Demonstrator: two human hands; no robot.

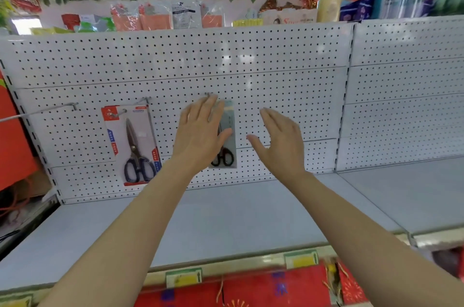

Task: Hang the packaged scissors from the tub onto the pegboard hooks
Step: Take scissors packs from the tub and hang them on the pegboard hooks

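White perforated steel pegboard [276, 55] backs a pale grey shelf [226, 218]. Near the board's lower left, a red-and-white carded pack of dark-handled scissors [136, 146] hangs from a wire hook [118, 113]; a further bare wire hook [45, 110] projects at the board's left edge. Toward the board's centre, a second, clear-fronted pack of black-handled scissors [226, 136] lies against the panel below a small hook [209, 93], its upper corner hidden by the left hand [200, 131], so whether its hang-hole is seated on the hook cannot be told. The left hand lies flat over the pack with fingers extended and loosely spread, thumb across the pack's face; it looks to be steadying rather than pinching. The right hand [281, 141] hovers just beside the pack, apart from it, palm toward the board, fingers straight and spread, holding nothing. The tub is out of view. Judged step: settling the second pack on its hook. The next move calls for confirming that it hangs freely, then turning to the tub for another pack.
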